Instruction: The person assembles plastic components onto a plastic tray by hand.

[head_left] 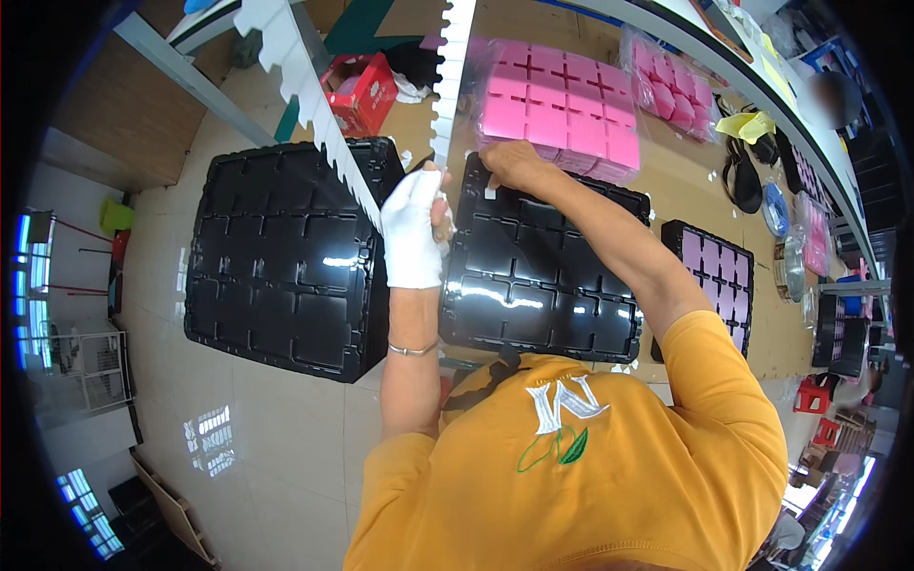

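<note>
A glossy black moulded plastic tray with square pockets [538, 276] lies on the brown workbench [685, 181] straight ahead of the person, its long side running left to right and its far edge touching both hands. The bare right hand [509, 162] rests on the tray's far left corner, fingers curled down at a small white tag or label there; whether it pinches that tag cannot be made out. The left hand [414, 228], in a white glove, sits just beside the tray's left edge, closed around something pale whose shape is hidden by the glove. Of the two, the right hand is more squarely on the tray; the left is at its side.

To the left, a stack of the same black pocketed trays [286, 257] stands lower, on the floor side of the bench. Beyond the working tray lies a bagged pack of pink foam squares [562, 109], with a red carton [367, 90] far left of it. To the right sits a smaller black tray filled with pale purple squares [714, 276], partly cut off by the person's right arm. White saw-toothed strips [314, 105] cross the view overhead.
</note>
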Motion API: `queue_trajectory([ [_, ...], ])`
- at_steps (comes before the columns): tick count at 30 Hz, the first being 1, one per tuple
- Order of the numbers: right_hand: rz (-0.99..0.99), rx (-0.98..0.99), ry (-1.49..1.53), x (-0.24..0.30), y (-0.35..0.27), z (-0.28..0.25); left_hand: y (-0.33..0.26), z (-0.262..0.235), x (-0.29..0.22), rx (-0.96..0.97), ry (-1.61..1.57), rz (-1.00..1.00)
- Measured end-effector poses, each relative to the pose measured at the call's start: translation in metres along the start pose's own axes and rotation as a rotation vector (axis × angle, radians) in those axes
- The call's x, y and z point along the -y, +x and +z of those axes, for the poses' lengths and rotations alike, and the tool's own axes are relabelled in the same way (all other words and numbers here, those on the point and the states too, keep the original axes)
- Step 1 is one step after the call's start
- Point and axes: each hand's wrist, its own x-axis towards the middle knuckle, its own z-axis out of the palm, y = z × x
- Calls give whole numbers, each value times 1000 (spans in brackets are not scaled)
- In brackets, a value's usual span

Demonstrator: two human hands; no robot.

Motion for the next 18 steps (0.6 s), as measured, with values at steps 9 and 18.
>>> queue_trajectory([
  [9, -131, 51, 1742, 61, -33, -95, -5, -6, 0, 426, -509, -253],
  [18, -7, -198, 1449, 54, -58, -105, -5, 4, -10, 24, 66, 27],
])
